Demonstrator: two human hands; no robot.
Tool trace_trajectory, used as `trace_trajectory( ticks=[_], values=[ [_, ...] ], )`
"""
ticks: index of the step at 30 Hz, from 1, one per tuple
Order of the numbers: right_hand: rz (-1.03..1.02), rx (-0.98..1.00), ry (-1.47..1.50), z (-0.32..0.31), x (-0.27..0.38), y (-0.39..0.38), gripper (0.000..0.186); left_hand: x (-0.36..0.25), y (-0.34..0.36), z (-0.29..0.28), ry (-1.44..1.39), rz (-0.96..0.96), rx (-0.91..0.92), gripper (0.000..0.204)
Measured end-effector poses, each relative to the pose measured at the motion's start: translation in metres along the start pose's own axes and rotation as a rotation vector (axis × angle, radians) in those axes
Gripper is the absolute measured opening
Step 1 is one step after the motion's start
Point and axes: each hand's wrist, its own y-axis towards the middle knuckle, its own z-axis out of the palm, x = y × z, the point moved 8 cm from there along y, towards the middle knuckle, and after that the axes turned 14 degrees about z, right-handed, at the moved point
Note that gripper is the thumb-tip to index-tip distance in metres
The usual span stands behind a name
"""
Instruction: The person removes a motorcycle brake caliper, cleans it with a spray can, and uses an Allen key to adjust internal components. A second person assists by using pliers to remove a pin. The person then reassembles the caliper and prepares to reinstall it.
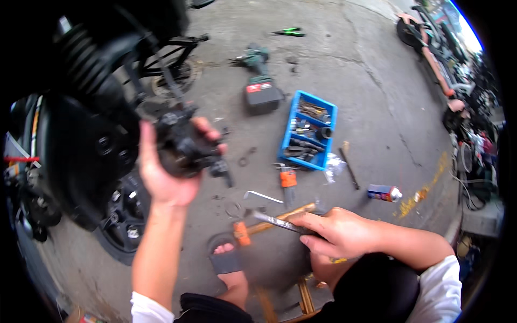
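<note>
Head view: the left hand [171, 182] has a chunky black mechanical part [186, 148] cradled in it, palm underneath, thumb up one side and fingertips curling round the other. So that grip is definitely wrapped around something. The part sits up in front of the big black vehicle [67, 161] on the left; can't tell if it's still attached to anything there, it's dark and kinda blurry.

The right hand [342, 231] has its grip clamped on a hand tool [279, 221], metal shaft pointing left toward the black part but well apart from it. The tip's smeared, so no idea what type it is.

Concrete floor [388, 134] is basically the workbench here. Past the hands there's a blue divided tray [306, 163] full of sockets and small bits, a cordless power tool [262, 98] with a fat battery just left of it, and green-handled pliers [292, 32] farther up. Nearer in: an orange hex key holder [288, 180] with a loose L-shaped key [264, 196] near it. A spray can [383, 192] lies on its side over to the right, and a sandalled foot [226, 261] is planted below the black part.
</note>
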Motion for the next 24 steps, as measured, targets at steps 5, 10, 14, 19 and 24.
trace_trajectory(
  ticks=[5,10,14,19,24],
  values=[
    [0.475,-0.200,-0.188,0.072,-0.214,-0.032,0.021,0.015,0.003,0.012,0.080,0.006,0.006,0.059],
    [0.524,-0.517,-0.184,0.107,-0.303,-0.049,0.024,0.014,0.001,0.027,0.053,0.077,-0.049,0.049],
    [0.614,-0.725,-0.061,0.095,-0.328,-0.079,0.028,0.015,0.000,0.042,-0.037,0.072,-0.091,0.044],
    [1.108,-1.526,0.666,0.105,-0.472,-0.223,0.075,0.026,0.003,0.051,0.033,0.054,-0.204,0.045],
    [0.698,-1.552,0.828,0.040,-0.474,-0.204,0.089,0.019,0.006,0.051,0.130,0.068,-0.281,0.049]
  ],
)
